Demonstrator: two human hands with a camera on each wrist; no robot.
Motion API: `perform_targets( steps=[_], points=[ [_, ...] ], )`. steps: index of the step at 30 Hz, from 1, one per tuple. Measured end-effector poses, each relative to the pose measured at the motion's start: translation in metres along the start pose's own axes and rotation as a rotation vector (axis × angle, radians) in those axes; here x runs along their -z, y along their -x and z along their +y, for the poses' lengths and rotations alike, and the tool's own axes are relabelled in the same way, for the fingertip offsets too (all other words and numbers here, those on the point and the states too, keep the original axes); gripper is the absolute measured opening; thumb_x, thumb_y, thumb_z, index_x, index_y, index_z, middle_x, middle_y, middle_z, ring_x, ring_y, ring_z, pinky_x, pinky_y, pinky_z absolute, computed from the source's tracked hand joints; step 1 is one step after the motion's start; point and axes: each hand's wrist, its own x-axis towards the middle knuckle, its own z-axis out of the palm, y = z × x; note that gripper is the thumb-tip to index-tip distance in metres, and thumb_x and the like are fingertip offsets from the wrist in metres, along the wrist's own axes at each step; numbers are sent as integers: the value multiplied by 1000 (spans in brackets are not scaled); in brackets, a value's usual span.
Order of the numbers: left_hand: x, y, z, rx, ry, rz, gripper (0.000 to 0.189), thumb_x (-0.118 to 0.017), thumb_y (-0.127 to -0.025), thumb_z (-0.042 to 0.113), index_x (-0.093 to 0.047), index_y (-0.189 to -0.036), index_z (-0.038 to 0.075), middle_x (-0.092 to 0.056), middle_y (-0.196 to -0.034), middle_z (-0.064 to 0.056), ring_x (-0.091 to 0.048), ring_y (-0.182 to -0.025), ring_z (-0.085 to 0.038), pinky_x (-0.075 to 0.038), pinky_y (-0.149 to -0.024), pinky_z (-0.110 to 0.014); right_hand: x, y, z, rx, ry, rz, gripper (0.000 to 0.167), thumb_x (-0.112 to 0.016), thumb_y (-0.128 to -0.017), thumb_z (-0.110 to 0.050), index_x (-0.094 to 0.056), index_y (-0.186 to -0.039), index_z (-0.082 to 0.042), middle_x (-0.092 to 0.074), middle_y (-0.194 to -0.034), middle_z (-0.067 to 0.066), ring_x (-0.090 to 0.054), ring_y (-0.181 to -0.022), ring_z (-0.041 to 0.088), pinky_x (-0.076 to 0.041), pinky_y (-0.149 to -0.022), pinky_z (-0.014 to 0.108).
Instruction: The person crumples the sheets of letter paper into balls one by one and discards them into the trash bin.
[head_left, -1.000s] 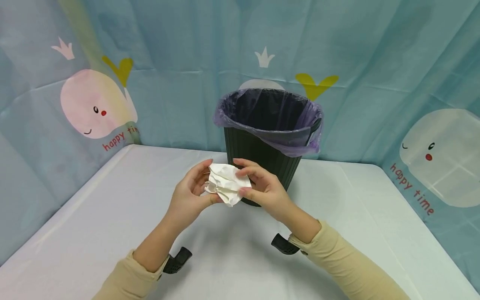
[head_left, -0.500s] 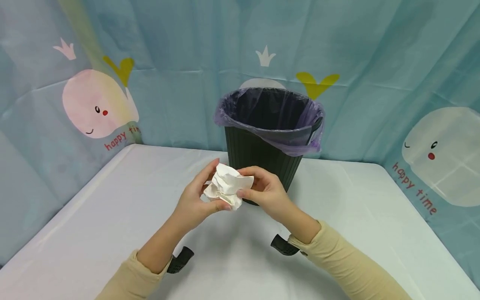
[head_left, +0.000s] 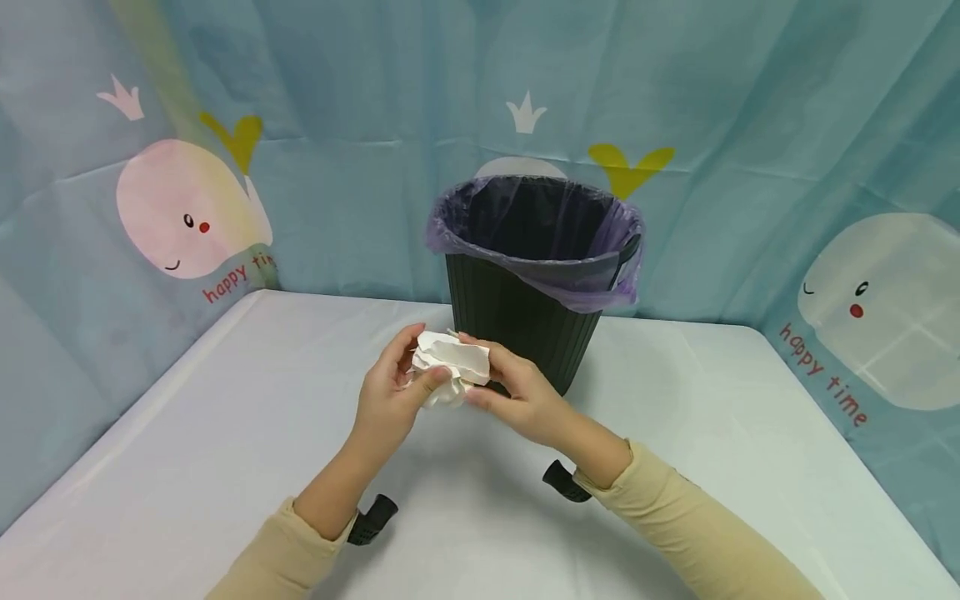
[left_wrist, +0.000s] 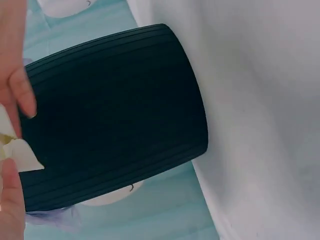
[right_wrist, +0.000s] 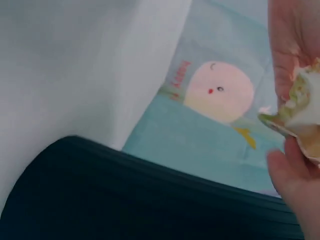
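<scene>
A crumpled piece of white paper (head_left: pixel 463 358) is held in the air between my two hands, in front of the bin. My left hand (head_left: pixel 386 398) grips its left side, thumb pressed over the near face. From the right, my right hand (head_left: pixel 528 404) pinches it between thumb and fingers. Green and orange print shows on the paper's other side (right_wrist: pixel 297 102) in the right wrist view. The left wrist view catches only a corner of the paper (left_wrist: pixel 25 155) at its left edge. Some fingertips are hidden behind the paper.
A dark ribbed bin (head_left: pixel 517 325) stands upright on the white-covered table (head_left: pixel 225 417), just beyond my hands. Its purple bag (head_left: pixel 600 287) folds over the rim. A blue patterned curtain (head_left: pixel 360 208) hangs behind. Black pieces (head_left: pixel 372 521) sit at both sleeve cuffs.
The paper has been turned and pressed into a smaller, more folded shape. My left thumb has moved up onto its near face, and both hands have shifted slightly.
</scene>
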Motion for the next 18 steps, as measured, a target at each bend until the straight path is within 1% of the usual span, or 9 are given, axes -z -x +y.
perform_targets(
  steps=[1,3,5,7,9,12,15,18],
  points=[
    [1,0,0,6,-2,-6,58,-67,-86,-7,-41,-137,-11,-54,-115,-22,-54,-95,-12,-50,-79,-17,0,1,1,7,17,-25,56,-72,-85,2,-41,-130,14,-52,-130,29,-58,-105,26,-52,-88,33],
    [2,0,2,12,-1,-36,58,-69,-84,-8,-42,-136,-12,-55,-114,-23,-55,-96,-14,-51,-79,-18,0,3,2,24,56,-30,67,-80,-76,4,-39,-129,10,-52,-127,26,-57,-107,29,-52,-90,34],
    [4,-1,4,23,-3,-67,58,-70,-84,-8,-44,-135,-12,-57,-114,-24,-58,-95,-16,-52,-77,-20,-1,3,4,56,80,5,72,-83,-67,9,-40,-125,8,-52,-122,25,-56,-106,31,-53,-86,35],
    [6,0,6,47,3,-89,57,-71,-84,-7,-46,-135,-11,-58,-114,-24,-61,-93,-16,-54,-75,-21,-3,4,5,84,79,41,70,-83,-63,15,-44,-121,8,-50,-120,25,-54,-105,32,-55,-83,35],
    [7,1,8,69,14,-100,55,-71,-83,-8,-48,-134,-11,-59,-115,-23,-62,-91,-15,-54,-73,-21,-3,4,4,90,44,49,70,-82,-62,17,-46,-121,8,-49,-121,24,-52,-106,30,-55,-82,34],
    [6,3,10,76,20,-90,52,-72,-82,-9,-52,-130,-11,-60,-113,-22,-63,-85,-13,-54,-71,-22,-4,4,4,91,23,37,69,-81,-65,15,-48,-124,8,-48,-121,22,-51,-106,27,-54,-81,31],
    [4,5,11,57,36,-55,45,-72,-80,-10,-57,-121,-11,-62,-106,-18,-62,-80,-14,-54,-68,-22,-6,3,3,76,11,35,63,-81,-66,13,-52,-122,10,-50,-117,21,-53,-101,26,-53,-76,29],
    [2,6,10,25,69,-9,36,-72,-78,-13,-60,-112,-13,-63,-99,-12,-61,-75,-13,-53,-65,-21,-8,2,1,20,-32,62,51,-80,-67,15,-57,-112,12,-53,-110,20,-55,-95,25,-53,-72,28]
  ],
)
